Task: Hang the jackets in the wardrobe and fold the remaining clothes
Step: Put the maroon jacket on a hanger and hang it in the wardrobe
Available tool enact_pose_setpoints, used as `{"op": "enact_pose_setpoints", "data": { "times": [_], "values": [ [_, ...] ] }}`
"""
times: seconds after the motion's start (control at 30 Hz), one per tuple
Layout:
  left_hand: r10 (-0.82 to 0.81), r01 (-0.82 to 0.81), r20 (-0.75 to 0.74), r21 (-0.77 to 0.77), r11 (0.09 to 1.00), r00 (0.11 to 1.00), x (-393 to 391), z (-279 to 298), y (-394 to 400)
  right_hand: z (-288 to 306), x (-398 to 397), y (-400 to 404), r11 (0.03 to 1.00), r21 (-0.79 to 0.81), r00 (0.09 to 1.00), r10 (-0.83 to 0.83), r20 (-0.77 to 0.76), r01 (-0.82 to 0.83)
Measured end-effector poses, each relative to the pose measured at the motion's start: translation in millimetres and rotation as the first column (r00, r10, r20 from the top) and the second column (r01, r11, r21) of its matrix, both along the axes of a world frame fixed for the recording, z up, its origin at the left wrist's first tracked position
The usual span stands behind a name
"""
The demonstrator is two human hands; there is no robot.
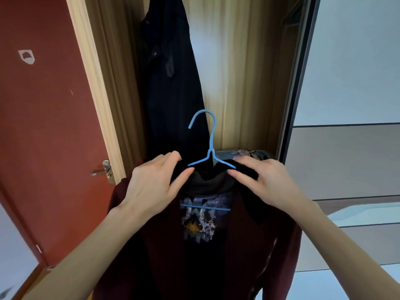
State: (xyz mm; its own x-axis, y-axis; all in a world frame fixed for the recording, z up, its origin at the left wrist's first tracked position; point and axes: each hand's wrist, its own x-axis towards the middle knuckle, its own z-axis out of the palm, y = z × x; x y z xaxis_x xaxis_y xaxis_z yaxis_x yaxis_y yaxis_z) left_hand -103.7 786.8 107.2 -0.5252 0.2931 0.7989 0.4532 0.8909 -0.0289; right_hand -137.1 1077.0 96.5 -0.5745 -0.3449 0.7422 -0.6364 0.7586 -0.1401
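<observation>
Inside the wardrobe [249, 83] a dark coat [171, 83] is hung; out front, a maroon jacket [249, 245] on a blue hanger [211, 135] is pinched at the collar by both the left hand [151, 187] and right hand [262, 182], beside a red door [47, 126].

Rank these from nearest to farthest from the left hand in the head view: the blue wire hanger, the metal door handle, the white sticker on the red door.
1. Blue wire hanger: just right of the left hand, by its fingertips.
2. Metal door handle: to the left, on the red door's edge.
3. White sticker: far upper left on the door.
</observation>
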Motion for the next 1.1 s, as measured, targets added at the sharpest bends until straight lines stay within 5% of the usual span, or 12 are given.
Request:
{"op": "enact_pose_setpoints", "data": {
  "times": [0.1, 0.2, 0.33, 0.47, 0.6, 0.77, 0.97, 1.1],
  "values": [
    [-0.051, 0.05, 0.042, 0.033, 0.998, 0.998, 2.6, -6.5, -22.3, -1.3, 6.8, 5.3, 0.984, -0.155, 0.992, 0.098, 0.078, -0.085],
    [-0.109, 0.037, 0.177, 0.37, 0.928, 0.978, 0.6, -17.0, -47.8, -8.6, 11.8, 11.4, 0.975, -0.209, 0.992, 0.097, 0.076, -0.08],
    [-0.076, -0.123, 0.389, 0.462, 0.878, 0.918, 0.8, -43.1, -39.0, -24.3, 25.9, 3.9, 0.986, -0.155, 0.998, -0.057, -0.001, 0.056],
    [-0.141, -0.3, 0.535, 0.651, 0.698, 0.833, -3.9, -65.6, -26.1, -46.9, 52.8, -12.2, 0.956, -0.058, 0.954, -0.29, -0.069, 0.287],
    [-0.234, -0.221, 0.563, 0.623, 0.75, 0.793, -6.6, -91.8, -23.9, -76.5, 69.6, -18.3, 0.907, -0.121, 0.915, -0.4, 0.052, 0.404],
    [-0.359, -0.002, 0.378, 0.692, 0.722, 0.853, -0.6, -115.8, -19.7, -93.6, 77.7, -8.8, 0.895, -0.202, 0.917, -0.392, 0.069, 0.398],
    [0.032, -0.144, 0.255, 0.434, 0.89, 0.967, 29.2, -132.7, 2.4, -105.8, 88.6, -14.5, 0.885, -0.202, 0.89, -0.445, -0.099, 0.419],
    [0.043, -0.092, 0.193, 0.255, 0.963, 0.98, 28.6, -134.1, 12.1, -109.3, 91.8, -15.3, 0.891, -0.21, 0.887, -0.437, -0.15, 0.403]
  ]
}}
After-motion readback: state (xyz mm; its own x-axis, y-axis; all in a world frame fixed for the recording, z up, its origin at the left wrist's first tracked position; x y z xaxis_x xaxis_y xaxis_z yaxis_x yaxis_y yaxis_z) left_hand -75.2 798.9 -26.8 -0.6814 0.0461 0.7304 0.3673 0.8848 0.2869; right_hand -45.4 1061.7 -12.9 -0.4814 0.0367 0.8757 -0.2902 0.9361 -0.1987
